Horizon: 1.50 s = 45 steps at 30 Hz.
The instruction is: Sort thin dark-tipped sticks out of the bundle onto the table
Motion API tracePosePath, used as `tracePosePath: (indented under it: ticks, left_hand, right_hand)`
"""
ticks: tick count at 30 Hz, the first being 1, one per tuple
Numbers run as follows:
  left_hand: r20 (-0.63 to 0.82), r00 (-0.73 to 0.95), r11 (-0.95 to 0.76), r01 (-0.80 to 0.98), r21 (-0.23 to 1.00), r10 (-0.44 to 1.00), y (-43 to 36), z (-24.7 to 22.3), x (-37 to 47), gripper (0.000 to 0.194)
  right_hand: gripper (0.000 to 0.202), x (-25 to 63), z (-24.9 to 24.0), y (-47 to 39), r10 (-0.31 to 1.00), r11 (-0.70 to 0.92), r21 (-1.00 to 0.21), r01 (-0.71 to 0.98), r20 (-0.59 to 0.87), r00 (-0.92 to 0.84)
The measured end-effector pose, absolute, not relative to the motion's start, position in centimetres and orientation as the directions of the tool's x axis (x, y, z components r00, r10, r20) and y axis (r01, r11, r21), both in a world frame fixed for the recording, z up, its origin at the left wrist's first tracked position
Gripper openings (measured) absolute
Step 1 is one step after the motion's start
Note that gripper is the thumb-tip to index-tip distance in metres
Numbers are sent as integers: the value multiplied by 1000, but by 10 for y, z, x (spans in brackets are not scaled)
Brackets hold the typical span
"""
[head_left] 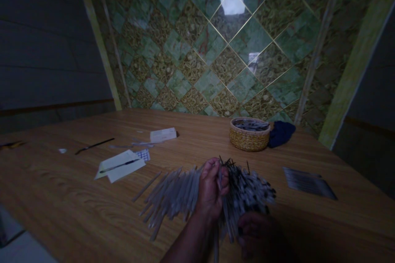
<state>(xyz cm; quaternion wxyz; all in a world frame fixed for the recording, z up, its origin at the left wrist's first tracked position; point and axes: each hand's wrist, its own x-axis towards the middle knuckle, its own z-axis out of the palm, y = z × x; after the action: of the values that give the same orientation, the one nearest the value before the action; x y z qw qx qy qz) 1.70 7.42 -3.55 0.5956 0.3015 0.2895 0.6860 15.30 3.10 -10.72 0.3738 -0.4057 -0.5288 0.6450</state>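
My left hand (210,191) is raised over the table with its fingers curled round a thin, pale pen barrel (220,176). Low and to its right, my right hand (257,230) is dark and blurred. Its fingers are bent together, with a small black piece (240,231) at their tips that I cannot make out clearly. To the left of my left hand lies a spread of clear pen barrels (173,193). On the other side, a heap of pens with black ends (249,187) reaches to just above my right hand.
A woven basket (249,139) full of pens stands at the back right beside a dark blue cloth (281,132). A flat bundle of pens (308,183) lies right. Leftward are a white box (163,134), papers (123,166) with a pen, and a thin black stick (95,146).
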Motion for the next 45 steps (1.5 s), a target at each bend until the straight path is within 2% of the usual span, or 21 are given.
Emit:
tracePosePath:
  ticks: [5, 10, 15, 19, 24, 31, 36, 45]
  left_hand:
    - [74, -88, -113, -621, 776, 993, 75, -37, 17, 27]
    - [110, 1, -90, -567, 819, 994, 75, -40, 18, 24]
    - [148, 242, -33, -424, 905, 959, 71, -42, 18, 19]
    - [118, 372, 7, -318, 948, 921, 70, -45, 15, 21]
    - [121, 477, 6, -257, 966, 871, 71, -51, 18, 30]
    - [104, 501, 6, -213, 977, 859, 68, -50, 22, 30]
    - [97, 515, -11, -167, 986, 851, 68, -52, 21, 27]
    - [85, 524, -35, -106, 994, 847, 68, -54, 23, 30]
  right_hand:
    - [16, 152, -112, 31, 929, -131, -988, -86, -91, -360]
    - [28, 163, -107, 39, 951, -67, -997, -44, -51, -304]
    - [34, 185, -85, 53, 977, 127, -992, -11, 127, -174]
    - [26, 197, -70, 58, 957, 266, -963, -30, 268, -107]
    - [16, 205, -66, 61, 917, 372, -926, -57, 377, -134]
    - [19, 207, -66, 61, 862, 494, -863, 105, 471, -186]
    - [22, 206, -60, 60, 853, 503, -832, 232, 437, -284]
    - [25, 207, -56, 61, 809, 567, -751, 338, 430, -402]
